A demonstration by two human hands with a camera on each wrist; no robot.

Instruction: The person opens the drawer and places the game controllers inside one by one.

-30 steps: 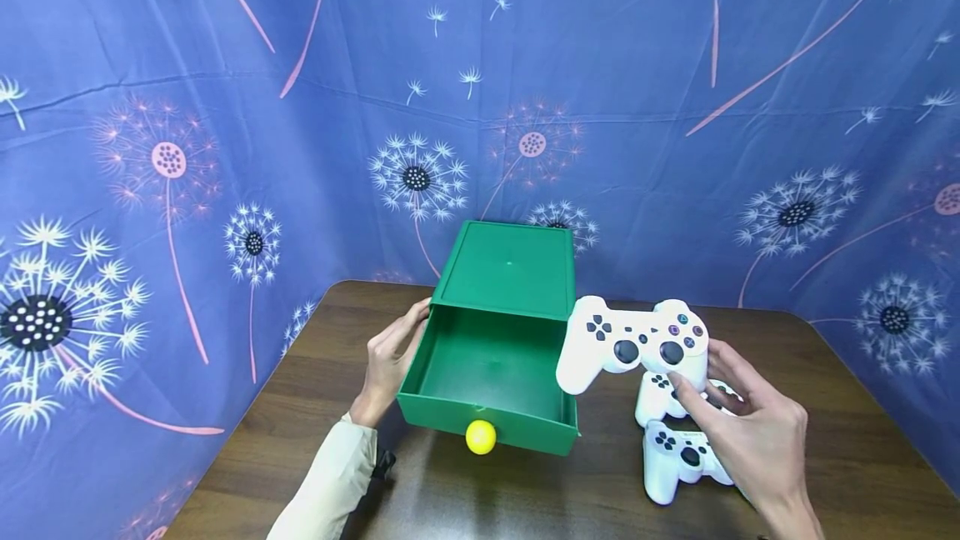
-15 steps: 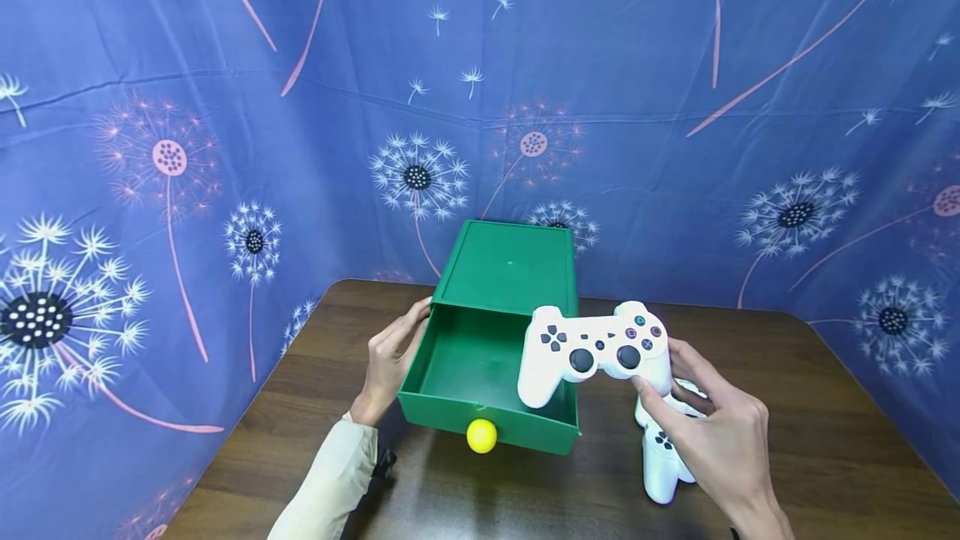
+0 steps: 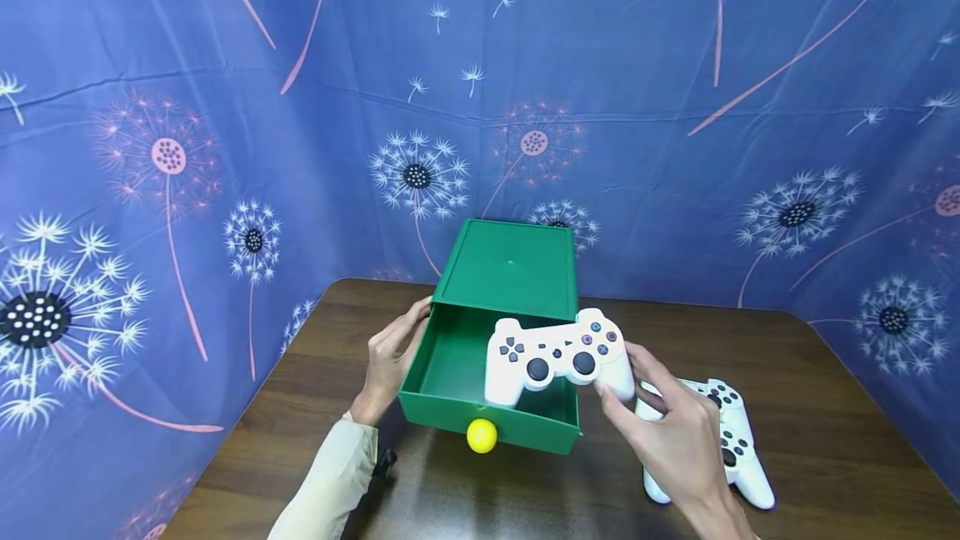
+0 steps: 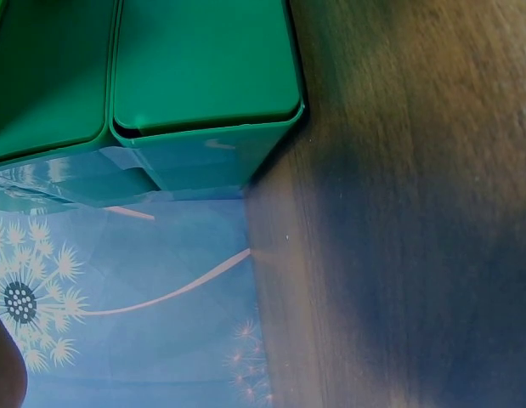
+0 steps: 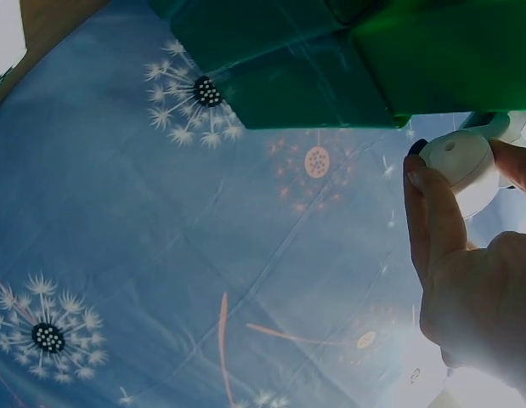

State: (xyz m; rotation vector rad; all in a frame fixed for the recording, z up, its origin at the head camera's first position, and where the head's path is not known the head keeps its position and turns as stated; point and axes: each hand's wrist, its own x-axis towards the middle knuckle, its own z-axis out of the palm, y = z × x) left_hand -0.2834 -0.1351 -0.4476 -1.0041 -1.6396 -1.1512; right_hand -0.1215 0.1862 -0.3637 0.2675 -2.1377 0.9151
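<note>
A white game controller (image 3: 557, 357) is pinched by its right grip in my right hand (image 3: 675, 423), thumb on the front face. It overlaps the pulled-out drawer (image 3: 450, 357) of a green box (image 3: 510, 269) in the head view. From the right wrist, the end of the controller (image 5: 462, 170) shows between thumb and fingers beside the green box (image 5: 288, 81). My left hand (image 3: 393, 357) rests with extended fingers against the box's left side. A yellow round knob (image 3: 482, 436) sits on the drawer front.
Two more white controllers (image 3: 738, 440) lie on the brown wooden table (image 3: 817, 407) at the right, partly hidden behind my right hand. Blue cloth with dandelion prints (image 3: 645, 107) hangs behind the table.
My right hand has carried the controller left and slightly down, from the drawer's right side to over the drawer. The left hand and the box have stayed in place.
</note>
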